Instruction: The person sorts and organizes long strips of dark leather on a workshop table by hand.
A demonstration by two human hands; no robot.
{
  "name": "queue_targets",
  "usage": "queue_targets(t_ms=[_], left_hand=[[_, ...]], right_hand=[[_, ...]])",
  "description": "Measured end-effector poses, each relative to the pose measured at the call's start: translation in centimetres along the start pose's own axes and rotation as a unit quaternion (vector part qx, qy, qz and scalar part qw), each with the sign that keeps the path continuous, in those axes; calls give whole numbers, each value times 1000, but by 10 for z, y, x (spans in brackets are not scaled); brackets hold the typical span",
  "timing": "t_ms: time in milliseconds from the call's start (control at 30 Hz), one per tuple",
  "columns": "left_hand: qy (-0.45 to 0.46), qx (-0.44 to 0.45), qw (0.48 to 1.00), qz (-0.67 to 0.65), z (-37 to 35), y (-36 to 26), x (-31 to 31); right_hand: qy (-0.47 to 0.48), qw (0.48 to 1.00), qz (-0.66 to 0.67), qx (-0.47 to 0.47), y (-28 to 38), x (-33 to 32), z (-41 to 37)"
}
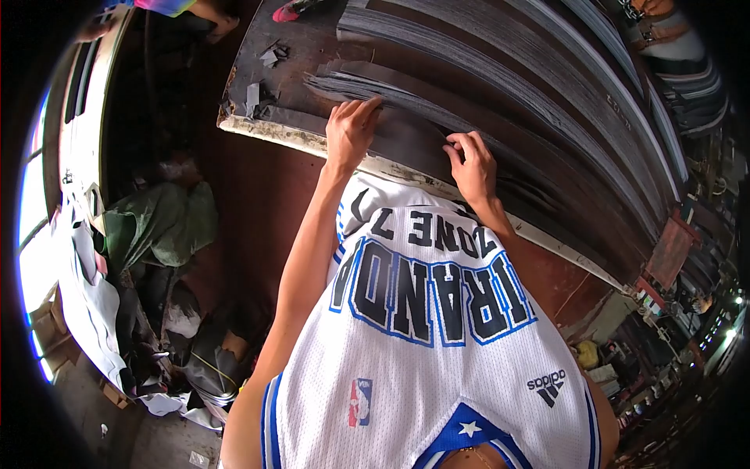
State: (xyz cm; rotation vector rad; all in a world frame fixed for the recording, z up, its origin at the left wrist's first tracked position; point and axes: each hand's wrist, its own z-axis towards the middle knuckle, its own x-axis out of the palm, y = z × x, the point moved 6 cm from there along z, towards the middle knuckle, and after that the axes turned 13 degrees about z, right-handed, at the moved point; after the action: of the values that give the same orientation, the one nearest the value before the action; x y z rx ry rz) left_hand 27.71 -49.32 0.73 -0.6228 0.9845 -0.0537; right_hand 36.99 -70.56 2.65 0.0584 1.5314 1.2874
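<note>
Over the near edge of a dark table, my left hand [351, 133] has its fingers curled together on a dark, flexible sheet strip [408, 139]. My right hand [473, 168], farther right, pinches the same strip's edge between thumb and fingertips. The strip lies between both hands, close to the table edge. Just beyond it are piled long thin dark strips [351, 82], their left ends fanned unevenly. What exactly lies under my left fingertips is partly hidden.
Long stacks of grey-edged strips [469, 59] cover the table's far side. Scraps [254, 98] lie at its left corner, by the pale worn table edge [273, 133]. Crumpled green cloth [168, 223] and heaped material fill the left. Another person's hand [223, 30] shows at top left.
</note>
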Motion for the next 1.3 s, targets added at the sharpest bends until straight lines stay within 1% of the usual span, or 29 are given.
queue_targets(t_ms=[67, 133, 233, 300, 400, 467, 500, 533, 567, 600, 633, 667, 700, 733, 800, 833, 867, 933, 967, 1033, 1300], left_hand=[[-25, 0, 999, 26, -1, -1, 1], [-28, 0, 999, 36, -2, -4, 5], [-41, 4, 998, 55, -3, -7, 3], [-47, 8, 997, 61, -2, -9, 0], [-23, -8, 998, 52, -1, -8, 0], [14, -1, 1000, 25, -1, -6, 1], [12, 0, 1000, 26, 1, -8, -4], [58, -58, 995, -49, 1, -3, -4], [102, -114, 980, -124, 0, 0, -3], [100, -114, 981, -124, 7, -2, -13], [132, -137, 967, -170, 14, -4, -20], [164, -159, 949, -215, 16, -4, -21], [157, -155, 945, -242, 23, -6, -25], [153, -154, 946, -242, 26, -8, -29], [182, -210, 938, -206, 34, -8, -38], [182, -231, 934, -203, 36, -7, -39], [179, -233, 934, -202, 37, -8, -40], [161, -256, 935, -187, 37, -8, -42], [161, -256, 935, -187, 36, -10, -41], [128, -247, 953, -118, 31, -11, -42], [102, -249, 959, -91, 12, -16, -35]], right_hand=[[-1, 1000, -3, -1, -1, 0, 0], [-15, 1000, 11, -12, -1, -4, 0], [-6, 1000, 19, 7, -4, -3, -1], [-8, 1000, 14, 2, -3, -4, -1], [-3, 1000, 10, 7, -5, -4, -3], [2, 1000, 11, 15, -7, -2, -2], [-13, 1000, -14, -17, 2, -4, 2], [-28, 998, -40, -50, 11, -5, 5], [-25, 998, -18, -62, 17, -5, 10], [-22, 997, 4, -74, 28, -3, 17], [-21, 992, -3, -122, 48, 2, 30], [-9, 990, 3, -139, 55, 7, 36], [-5, 989, 20, -145, 59, 13, 41], [-1, 988, 37, -151, 64, 17, 45], [8, 985, 32, -168, 72, 23, 51], [8, 988, 29, -150, 69, 27, 53], [8, 991, 25, -131, 67, 29, 54], [6, 992, 26, -126, 69, 29, 56], [1, 992, 26, -126, 70, 28, 56], [-3, 992, 27, -125, 69, 28, 56], [1, 992, 26, -122, 72, 30, 52]])
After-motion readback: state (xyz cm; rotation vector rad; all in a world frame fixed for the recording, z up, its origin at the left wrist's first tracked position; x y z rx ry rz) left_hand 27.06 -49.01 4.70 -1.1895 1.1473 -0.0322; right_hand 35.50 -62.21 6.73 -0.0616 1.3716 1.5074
